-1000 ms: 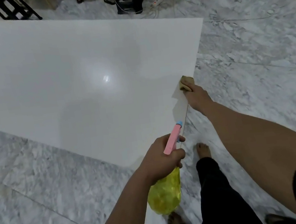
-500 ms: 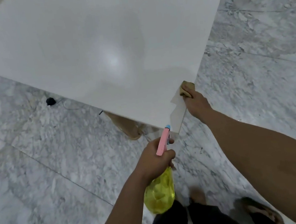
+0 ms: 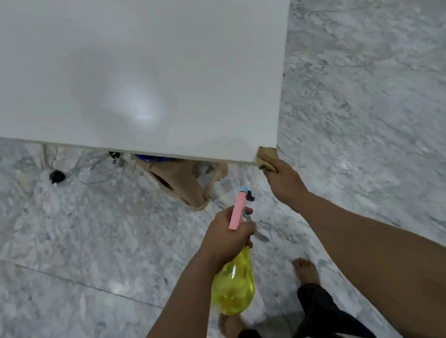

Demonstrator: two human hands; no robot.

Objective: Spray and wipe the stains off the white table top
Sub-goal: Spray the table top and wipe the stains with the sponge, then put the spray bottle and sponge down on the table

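Here the white table top (image 3: 118,69) spreads ahead of you, its near right corner the landmark. Just below that corner your left hand (image 3: 225,239) grips the yellow spray bottle (image 3: 233,286). Your right hand (image 3: 284,180) pinches the tan cloth (image 3: 266,155) against the corner itself.

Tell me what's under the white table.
Under the white table: a brown paper bag, something blue above it, cables and a black plug. The top hides everything further back.

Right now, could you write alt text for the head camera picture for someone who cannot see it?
A person's right hand presses a tan cloth on the near corner of a white table top, while the left hand grips a yellow spray bottle with a pink trigger head above a marble floor.
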